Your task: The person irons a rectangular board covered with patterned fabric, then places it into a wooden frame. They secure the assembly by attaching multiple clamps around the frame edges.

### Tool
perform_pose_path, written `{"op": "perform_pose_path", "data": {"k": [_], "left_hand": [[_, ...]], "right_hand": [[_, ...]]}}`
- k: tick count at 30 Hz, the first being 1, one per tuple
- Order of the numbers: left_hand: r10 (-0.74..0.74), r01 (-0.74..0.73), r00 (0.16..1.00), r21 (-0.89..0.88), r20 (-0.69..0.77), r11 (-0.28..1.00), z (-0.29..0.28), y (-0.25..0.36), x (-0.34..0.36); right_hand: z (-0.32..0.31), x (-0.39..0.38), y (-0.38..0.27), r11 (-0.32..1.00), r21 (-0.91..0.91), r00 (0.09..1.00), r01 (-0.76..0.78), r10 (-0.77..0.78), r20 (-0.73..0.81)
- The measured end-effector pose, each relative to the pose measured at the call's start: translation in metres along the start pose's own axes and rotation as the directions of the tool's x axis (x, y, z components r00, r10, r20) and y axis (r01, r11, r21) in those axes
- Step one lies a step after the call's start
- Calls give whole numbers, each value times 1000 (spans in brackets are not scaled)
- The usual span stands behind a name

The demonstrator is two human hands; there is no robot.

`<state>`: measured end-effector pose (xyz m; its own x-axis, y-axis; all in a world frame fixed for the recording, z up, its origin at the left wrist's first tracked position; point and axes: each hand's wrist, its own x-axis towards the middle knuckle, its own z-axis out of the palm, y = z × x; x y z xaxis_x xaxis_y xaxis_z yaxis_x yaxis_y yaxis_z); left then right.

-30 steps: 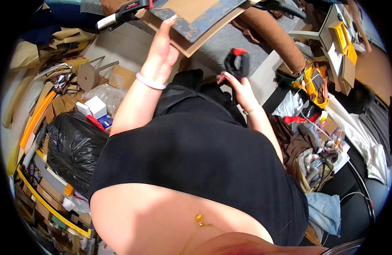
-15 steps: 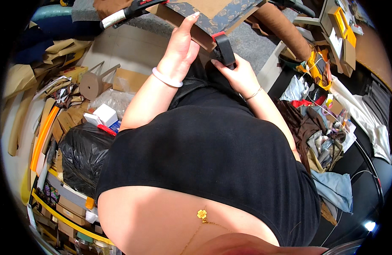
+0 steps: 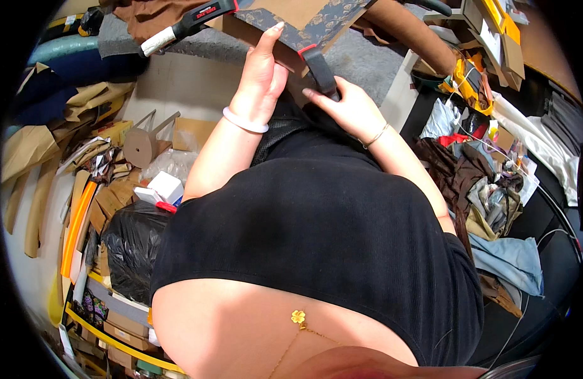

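A cardboard panel with dark patterned borders is at the top. My left hand grips its near left edge, thumb on the upper face, other fingers partly hidden. My right hand is closed on the handle of a black clamp, whose red pad rests at the panel's near corner. Another black clamp with a white grip sits on the panel's left edge. A dark handle pokes out beyond the right side.
Grey felt lies beneath the panel, with a brown roll to the right. Cardboard scraps and a black bag are at left. Crumpled fabrics and a white cloth are piled at right.
My right hand has lifted the black clamp onto the panel's near corner. My left hand and the panel sit slightly further right in view, as the surroundings shifted.
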<state>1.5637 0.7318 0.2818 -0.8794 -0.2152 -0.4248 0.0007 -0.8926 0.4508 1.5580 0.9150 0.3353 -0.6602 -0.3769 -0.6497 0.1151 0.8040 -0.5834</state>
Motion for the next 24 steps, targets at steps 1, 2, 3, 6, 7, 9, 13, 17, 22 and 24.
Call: {"op": "perform_pose_path", "data": {"k": [1,2,3,6,7,9,13,17,22,24], "left_hand": [[-40,40,999,-20,12,999,0,1,1],[-81,82,996,-39,25,996,-2,0,1],[-110,112,993,-55,38,992,-3,2,2],[-149,151,988,-43,46,988,-2,6,-2],[-186,188,981,-38,62,981,4,6,-1],[-187,188,981,-21,42,982,6,13,-3],[-117,115,992,34,40,993,0,32,-6],[-123,114,991,141,58,983,0,42,-10],[-79,67,994,157,73,985,0,40,-9],[-72,59,995,161,71,985,-1,38,-5]], "right_hand": [[-6,-3,-2,998,-20,998,60,-60,4],[-15,-9,-4,992,-41,993,120,-119,9],[-27,-17,-8,980,-63,982,189,-189,17],[-132,-82,-53,965,-262,1000,-14,13,-4],[-180,-113,-38,949,-109,926,297,-314,-208],[-246,-174,-25,824,-166,646,542,-534,-545],[-265,-239,16,803,-455,160,385,-543,-824],[-217,-259,71,890,-409,-10,200,-415,-910],[-173,-260,128,950,-297,-123,93,-285,-950],[-158,-265,144,964,-257,-171,67,-243,-955]]}}
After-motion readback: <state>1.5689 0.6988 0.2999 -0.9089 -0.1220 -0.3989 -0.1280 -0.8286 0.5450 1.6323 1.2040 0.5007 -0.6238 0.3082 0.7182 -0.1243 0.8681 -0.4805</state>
